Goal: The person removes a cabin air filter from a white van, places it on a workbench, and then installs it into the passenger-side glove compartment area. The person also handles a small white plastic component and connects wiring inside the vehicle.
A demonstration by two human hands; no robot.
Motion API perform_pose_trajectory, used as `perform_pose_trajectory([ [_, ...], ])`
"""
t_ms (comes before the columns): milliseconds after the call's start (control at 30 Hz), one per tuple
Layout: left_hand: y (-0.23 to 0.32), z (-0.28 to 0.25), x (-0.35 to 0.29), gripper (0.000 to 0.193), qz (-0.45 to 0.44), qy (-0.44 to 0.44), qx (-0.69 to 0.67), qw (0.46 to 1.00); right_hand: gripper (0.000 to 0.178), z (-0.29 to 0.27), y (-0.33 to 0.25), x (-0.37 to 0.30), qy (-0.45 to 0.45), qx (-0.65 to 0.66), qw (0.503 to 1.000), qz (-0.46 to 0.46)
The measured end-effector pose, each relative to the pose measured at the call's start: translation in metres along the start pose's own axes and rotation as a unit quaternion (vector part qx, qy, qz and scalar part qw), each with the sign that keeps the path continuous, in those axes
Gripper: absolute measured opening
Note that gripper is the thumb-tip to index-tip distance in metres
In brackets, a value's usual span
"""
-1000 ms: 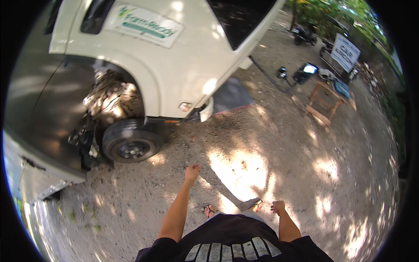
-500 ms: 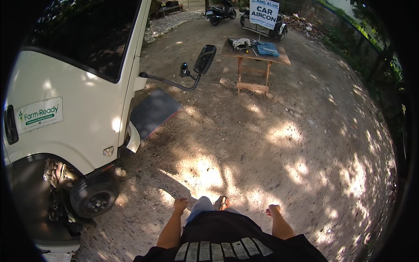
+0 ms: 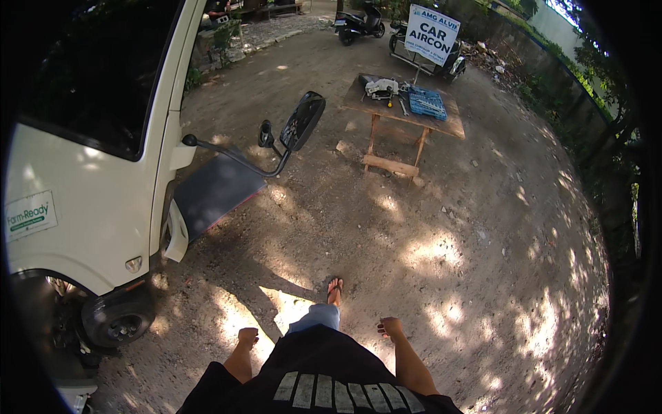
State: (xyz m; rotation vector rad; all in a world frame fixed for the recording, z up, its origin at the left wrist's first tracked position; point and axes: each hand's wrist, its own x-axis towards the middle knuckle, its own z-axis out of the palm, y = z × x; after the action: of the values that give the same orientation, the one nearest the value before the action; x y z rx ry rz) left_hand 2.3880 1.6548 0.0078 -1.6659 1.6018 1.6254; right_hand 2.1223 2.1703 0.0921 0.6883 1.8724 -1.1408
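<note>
My left hand point(image 3: 248, 337) hangs beside my body at the lower middle, its fingers loosely bent and nothing visible in them. To the right of my body, my right hand point(image 3: 390, 327) hangs with half-curled fingers a little apart, also with nothing visible in it. Neither hand touches anything; both are over the dirt ground. One foot in a flip-flop point(image 3: 335, 291) is stepped forward. Ahead stands a wooden table point(image 3: 452, 124) bearing a blue tool case point(image 3: 427, 103), several loose tools and a greyish-white machine part or bundle point(image 3: 380, 88) that I cannot make out clearly.
On the left stands a white truck point(image 3: 83, 200) with a side mirror point(image 3: 302, 121) jutting out on an arm. A dark panel point(image 3: 217, 192) lies by its front. Behind the table are a sign point(image 3: 432, 34) and a motor scooter point(image 3: 360, 26). A wall with plants runs along the right.
I have stepped forward: the table looks nearer, and the truck has shifted left and partly out of view. My left hand has swung back and my right hand forward; one foot now shows ahead.
</note>
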Motion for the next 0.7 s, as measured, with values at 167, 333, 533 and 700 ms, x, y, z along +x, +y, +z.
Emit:
perform_pose_trajectory([
  [167, 0.165, 0.052, 0.029, 0.013, 0.008, 0.02, -0.167, 0.986, 0.026, -0.082, -0.047, 0.048, 0.062, 0.005, 0.994, 0.092],
  [333, 0.377, 0.088, 0.047, 0.024, 0.129, -0.011, -0.162, 0.978, 0.03, -0.151, -0.108, 0.087, 0.11, 0.062, 0.988, 0.09],
  [533, 0.576, 0.071, 0.063, 0.064, 0.126, 0.116, -0.169, 0.971, 0.028, -0.22, -0.196, 0.171, 0.092, 0.044, 0.988, 0.113],
  [700, 0.625, 0.062, 0.08, 0.081, 0.079, 0.132, -0.246, 0.957, 0.026, -0.262, -0.312, 0.251, 0.108, 0.026, 0.989, 0.094],
])
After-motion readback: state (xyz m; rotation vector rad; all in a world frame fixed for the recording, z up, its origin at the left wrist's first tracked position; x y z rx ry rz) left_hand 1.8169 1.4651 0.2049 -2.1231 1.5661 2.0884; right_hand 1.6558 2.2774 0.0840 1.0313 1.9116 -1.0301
